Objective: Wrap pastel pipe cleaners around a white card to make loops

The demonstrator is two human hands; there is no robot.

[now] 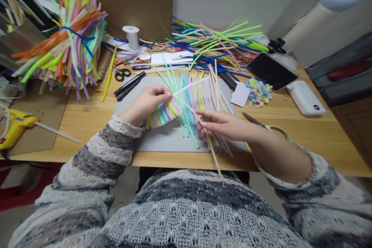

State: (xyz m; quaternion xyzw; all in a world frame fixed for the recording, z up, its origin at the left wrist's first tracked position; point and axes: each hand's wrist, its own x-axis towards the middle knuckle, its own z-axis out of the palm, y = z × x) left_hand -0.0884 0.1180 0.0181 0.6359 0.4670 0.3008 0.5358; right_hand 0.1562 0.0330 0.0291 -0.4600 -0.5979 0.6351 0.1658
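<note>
My left hand point(149, 102) is closed in a pinch at the top of a fringe of pastel pipe cleaners point(165, 115), which hangs below the fingers in green, blue, pink and yellow. From that pinch a white pipe cleaner point(193, 86) sticks out to the upper right. A peach pipe cleaner point(214, 155) runs from the same spot down through my right hand point(222, 124), whose fingers are closed around it; its lower end reaches past the table edge. Loose pastel pipe cleaners point(200, 100) lie on a grey mat point(154, 139) under and between both hands.
Scissors point(266, 126) lie to the right, near cut pieces point(259, 91), a phone point(273, 70) and a white power bank point(305, 97). Pens point(129, 85) and black-handled scissors point(122, 73) lie left. A yellow glue gun point(17, 126), pipe cleaner bundle point(69, 42) and colourful pile point(215, 42) surround the mat.
</note>
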